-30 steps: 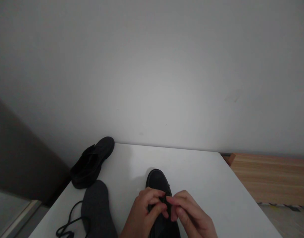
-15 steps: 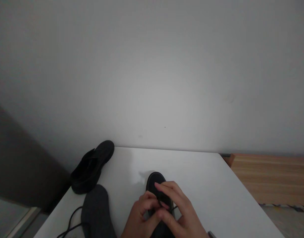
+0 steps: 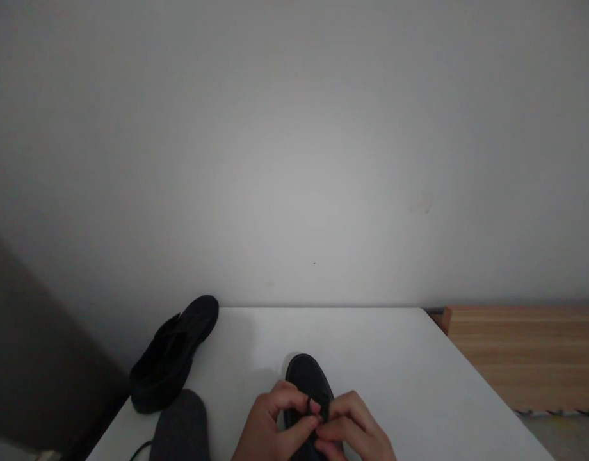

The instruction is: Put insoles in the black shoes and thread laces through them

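A black shoe (image 3: 310,374) rests on the white table with its toe toward the wall; its rear runs out of the frame. My left hand (image 3: 280,419) reaches over the shoe from the left, thumb and forefinger pinched on a dark shoelace (image 3: 308,404) at the front of the lacing. From the other side my right hand (image 3: 355,426) meets it, fingertips pinched close to the left ones on the same lace. The fingers cover most of the lace and its eyelets.
A second black shoe (image 3: 177,358) without visible laces lies at the table's left edge. Below it sits a dark grey insole (image 3: 182,426), with a black lace (image 3: 141,450) beside it. The white table (image 3: 395,358) meets the wall (image 3: 294,160); a wooden surface (image 3: 515,358) stands right.
My right hand's fingers have come down from above the toe and closed beside the left fingertips. The view has tilted up, so the table sits lower.
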`<state>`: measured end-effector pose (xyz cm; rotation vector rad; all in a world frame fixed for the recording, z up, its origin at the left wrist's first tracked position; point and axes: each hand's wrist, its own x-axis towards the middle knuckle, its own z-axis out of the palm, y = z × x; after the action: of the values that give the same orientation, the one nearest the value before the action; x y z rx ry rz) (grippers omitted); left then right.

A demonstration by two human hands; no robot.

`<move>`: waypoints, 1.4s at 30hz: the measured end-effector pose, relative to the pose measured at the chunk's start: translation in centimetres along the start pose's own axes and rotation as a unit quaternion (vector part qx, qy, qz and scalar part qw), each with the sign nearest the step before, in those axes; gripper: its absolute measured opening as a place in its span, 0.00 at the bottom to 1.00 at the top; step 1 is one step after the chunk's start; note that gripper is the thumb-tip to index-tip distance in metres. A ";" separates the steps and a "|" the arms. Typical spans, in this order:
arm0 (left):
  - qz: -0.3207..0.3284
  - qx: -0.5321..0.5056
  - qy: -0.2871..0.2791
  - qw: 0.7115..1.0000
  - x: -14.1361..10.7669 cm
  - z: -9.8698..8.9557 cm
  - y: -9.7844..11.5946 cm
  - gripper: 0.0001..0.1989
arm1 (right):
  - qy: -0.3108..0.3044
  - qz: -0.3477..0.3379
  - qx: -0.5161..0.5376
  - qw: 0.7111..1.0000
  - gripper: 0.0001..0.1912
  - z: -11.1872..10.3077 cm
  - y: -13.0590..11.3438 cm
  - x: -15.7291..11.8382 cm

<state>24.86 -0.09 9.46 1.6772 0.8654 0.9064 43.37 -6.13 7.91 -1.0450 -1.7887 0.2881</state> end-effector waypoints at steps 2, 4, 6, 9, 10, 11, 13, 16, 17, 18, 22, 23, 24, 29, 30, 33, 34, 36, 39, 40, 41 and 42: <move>0.023 0.027 0.013 0.999 0.5 -0.3 0.5 0.06 | -0.010 0.005 0.012 1.000 0.11 0.0 0.0 0.4; 0.050 0.054 0.021 0.997 0.9 -0.5 1.1 0.07 | -0.025 0.015 0.039 0.999 0.12 -0.2 0.0 0.8; 0.082 0.081 0.017 0.993 1.2 -0.5 1.7 0.08 | -0.029 0.042 0.060 0.997 0.13 0.0 0.1 1.0; 0.156 0.144 0.005 0.977 1.4 -0.5 2.2 0.10 | -0.020 0.089 0.082 0.992 0.12 0.8 0.1 1.1; 0.186 0.169 0.007 0.968 1.4 -0.5 2.2 0.09 | -0.011 0.098 0.087 0.991 0.12 1.3 0.1 1.1; 0.215 0.195 0.011 0.957 1.5 -0.5 2.1 0.09 | 0.000 0.103 0.091 0.991 0.12 1.7 0.1 1.2; 0.275 0.250 0.038 0.928 1.8 -0.6 1.8 0.08 | 0.023 0.105 0.096 0.990 0.10 2.5 0.1 1.6; 0.344 0.304 0.079 0.885 2.3 -1.0 0.9 0.10 | 0.028 0.114 0.111 0.987 0.08 2.7 0.4 3.0; 0.361 0.312 0.088 0.875 2.5 -1.1 0.5 0.10 | 0.020 0.123 0.124 0.984 0.07 2.5 0.5 3.6; 0.373 0.315 0.094 0.868 2.7 -1.2 0.2 0.10 | 0.008 0.136 0.141 0.981 0.05 2.2 0.7 4.2; 0.411 0.312 0.123 0.848 3.2 -1.5 -0.7 0.12 | -0.045 0.192 0.210 0.958 0.11 1.1 1.8 6.2; 0.421 0.308 0.129 0.843 3.2 -1.6 -0.8 0.12 | -0.057 0.191 0.211 0.957 0.14 1.0 2.1 6.5; 0.429 0.304 0.133 0.840 3.3 -1.5 -0.9 0.12 | -0.066 0.184 0.203 0.959 0.16 1.0 2.4 6.7; 0.459 0.274 0.135 0.834 3.0 -1.4 -1.4 0.12 | -0.063 0.128 0.162 0.976 0.14 1.7 3.0 6.6; 0.464 0.268 0.135 0.833 2.9 -1.4 -1.6 0.12 | -0.065 0.124 0.166 0.976 0.13 1.7 2.8 6.6; 0.465 0.261 0.128 0.836 2.7 -1.4 -1.9 0.13 | -0.085 0.114 0.189 0.972 0.10 1.3 2.3 6.6; 0.467 0.261 0.125 0.836 2.6 -1.4 -1.9 0.13 | -0.091 0.112 0.197 0.970 0.10 1.2 2.2 6.6; 0.465 0.262 0.128 0.836 2.5 -1.4 -1.8 0.13 | -0.093 0.118 0.195 0.969 0.08 1.1 1.9 6.4; 0.454 0.249 0.149 0.842 2.6 -1.4 -1.7 0.11 | -0.057 0.146 0.178 0.971 0.05 1.6 1.9 5.8; 0.440 0.236 0.151 0.853 2.6 -1.4 -1.7 0.10 | -0.040 0.159 0.181 0.970 0.06 1.9 1.9 5.6; 0.420 0.216 0.149 0.869 2.6 -1.3 -1.7 0.08 | -0.024 0.174 0.188 0.966 0.07 2.2 2.0 5.3; 0.393 0.189 0.145 0.888 2.6 -1.3 -1.8 0.07 | -0.009 0.189 0.198 0.962 0.08 2.4 2.1 5.1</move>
<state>24.69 3.20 8.48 2.3361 0.5527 1.6499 41.78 -0.39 8.76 -1.0835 -1.4535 0.8566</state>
